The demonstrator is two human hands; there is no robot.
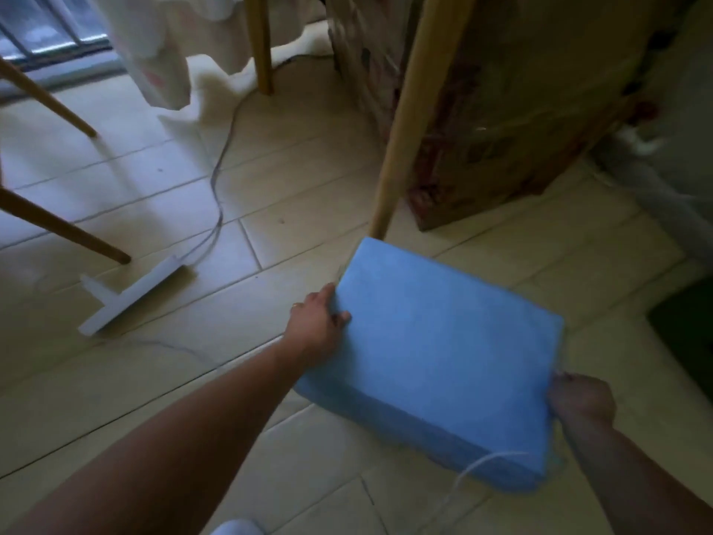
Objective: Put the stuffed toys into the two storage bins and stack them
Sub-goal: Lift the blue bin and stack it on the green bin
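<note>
1. Right hand (580, 397): fingers curled on the near right corner of the blue storage bin (432, 353).
2. Left hand (318, 324): thumb on top, fingers wrapped over the bin's left edge.
3. Bin: closed, held tilted just above the tiled floor (154, 380).
4. Beyond: wooden leg (405, 121), power strip (131, 293), cardboard box (501, 110).
</note>
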